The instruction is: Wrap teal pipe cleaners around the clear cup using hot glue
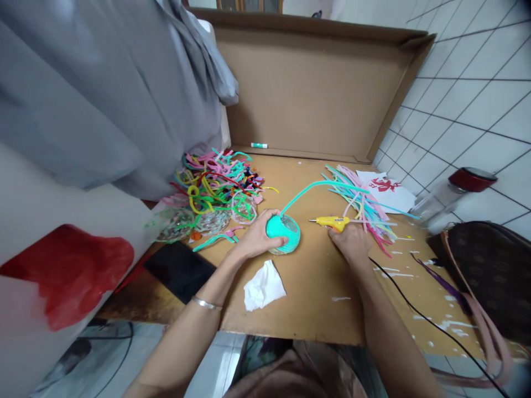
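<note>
Left hand has fingers clamped on turquoise ball's left side, right hand's curl round yellow glue gun right of ball, long axis sideways, tip toward ball, not touching (turquoise strand arcs off ball's top).

On the table before me, the ball is in my left hand, the glue gun right of it in my right hand. A tissue lies nearer me; pipe cleaners lie behind the gun, cardboard farther back.
</note>
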### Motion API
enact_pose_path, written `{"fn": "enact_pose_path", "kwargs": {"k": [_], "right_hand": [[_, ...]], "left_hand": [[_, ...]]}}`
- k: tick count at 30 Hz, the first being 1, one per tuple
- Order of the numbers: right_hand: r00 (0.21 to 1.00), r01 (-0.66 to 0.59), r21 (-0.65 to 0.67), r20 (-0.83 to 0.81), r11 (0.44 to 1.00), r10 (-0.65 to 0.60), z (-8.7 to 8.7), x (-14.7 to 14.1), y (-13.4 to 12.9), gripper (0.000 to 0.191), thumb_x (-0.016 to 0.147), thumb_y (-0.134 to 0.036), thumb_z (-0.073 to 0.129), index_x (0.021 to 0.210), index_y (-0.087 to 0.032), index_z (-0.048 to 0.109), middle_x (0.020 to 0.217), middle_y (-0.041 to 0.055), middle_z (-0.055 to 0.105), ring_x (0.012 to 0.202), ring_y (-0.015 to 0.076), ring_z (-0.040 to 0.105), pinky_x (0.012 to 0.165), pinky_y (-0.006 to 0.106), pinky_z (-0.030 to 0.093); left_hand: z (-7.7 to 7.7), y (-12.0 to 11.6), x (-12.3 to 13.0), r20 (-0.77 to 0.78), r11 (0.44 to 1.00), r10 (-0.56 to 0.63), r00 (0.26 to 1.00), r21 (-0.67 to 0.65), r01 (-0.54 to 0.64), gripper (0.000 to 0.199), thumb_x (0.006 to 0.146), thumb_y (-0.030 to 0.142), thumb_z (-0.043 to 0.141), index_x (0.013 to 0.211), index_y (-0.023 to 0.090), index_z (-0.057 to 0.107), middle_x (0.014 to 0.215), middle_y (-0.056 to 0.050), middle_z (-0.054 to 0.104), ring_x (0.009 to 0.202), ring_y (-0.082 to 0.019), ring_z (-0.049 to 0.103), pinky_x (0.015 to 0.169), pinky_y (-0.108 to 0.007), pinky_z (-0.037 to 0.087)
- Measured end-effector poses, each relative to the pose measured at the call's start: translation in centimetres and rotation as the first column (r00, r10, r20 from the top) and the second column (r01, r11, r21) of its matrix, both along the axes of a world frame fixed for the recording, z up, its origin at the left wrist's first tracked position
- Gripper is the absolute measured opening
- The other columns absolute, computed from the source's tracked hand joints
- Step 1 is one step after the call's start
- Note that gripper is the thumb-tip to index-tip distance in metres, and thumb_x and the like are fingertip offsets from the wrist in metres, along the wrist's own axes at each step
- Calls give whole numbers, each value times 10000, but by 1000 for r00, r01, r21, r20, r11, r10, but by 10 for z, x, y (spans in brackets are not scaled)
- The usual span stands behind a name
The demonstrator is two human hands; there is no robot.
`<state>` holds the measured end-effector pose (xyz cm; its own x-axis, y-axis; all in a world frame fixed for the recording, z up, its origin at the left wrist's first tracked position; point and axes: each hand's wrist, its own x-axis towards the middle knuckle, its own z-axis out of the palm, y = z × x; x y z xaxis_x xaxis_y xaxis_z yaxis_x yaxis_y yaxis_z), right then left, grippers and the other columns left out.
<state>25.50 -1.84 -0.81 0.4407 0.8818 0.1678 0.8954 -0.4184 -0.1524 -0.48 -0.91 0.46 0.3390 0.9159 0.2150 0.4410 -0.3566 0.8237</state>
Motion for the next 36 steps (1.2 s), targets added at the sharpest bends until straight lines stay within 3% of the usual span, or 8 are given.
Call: {"fn": "enact_pose_path", "kwargs": {"k": [4, 9, 13, 16, 22, 36], "right_hand": [[999, -2, 49, -52, 999, 5, 6, 2, -2, 422, 803, -426, 589, 1011, -74, 694, 956, 224, 711, 870, 334, 687, 670, 364, 463], [990, 26, 254, -140, 967, 10, 17, -6, -7, 451, 776, -455, 582, 1064, -114, 653, 945, 175, 711, 854, 306, 658, 673, 351, 436], [979, -98, 459, -116, 883, 170, 19, -22, -15, 487, 716, -539, 620, 1010, -151, 619, 918, 140, 697, 837, 292, 624, 668, 341, 414], [963, -188, 555, -57, 810, 262, 16, -31, -21, 352, 747, -516, 577, 899, -198, 576, 870, 101, 673, 817, 271, 602, 638, 324, 384], [949, -234, 591, -36, 772, 315, 14, -34, -24, 226, 776, -449, 537, 834, -231, 514, 836, 69, 632, 807, 248, 575, 652, 324, 391], [942, -275, 588, 7, 761, 335, 16, -35, -27, 193, 779, -421, 535, 803, -234, 497, 783, 57, 588, 770, 238, 541, 654, 326, 387]], "left_hand": [[0, 1, 0, 12, 1000, 7, 1000, -18, -7, 676, 631, 355, 729, 1247, 177, 513, 1253, -86, 578, 1135, -287, 578, 1003, -437, 488], [2, 1, 0, 40, 999, 12, 999, -31, -11, 667, 606, 345, 738, 1215, 171, 530, 1239, -84, 586, 1118, -283, 583, 998, -428, 488], [3, 1, 0, 53, 999, -11, 999, -52, 14, 678, 588, 352, 744, 1204, 164, 533, 1221, -80, 592, 1113, -285, 583, 1011, -432, 481], [3, 0, -1, 59, 996, -59, 997, -64, 62, 670, 587, 356, 743, 1197, 174, 536, 1200, -73, 598, 1103, -285, 585, 1002, -429, 484], [5, -2, -2, 21, 992, -125, 992, -34, 125, 652, 599, 356, 732, 1202, 200, 537, 1220, -60, 602, 1098, -281, 591, 989, -414, 492], [8, -4, 0, 25, 985, -169, 985, -34, 170, 623, 570, 337, 726, 1154, 210, 548, 1165, -54, 594, 1041, -265, 584, 925, -395, 495]]}}
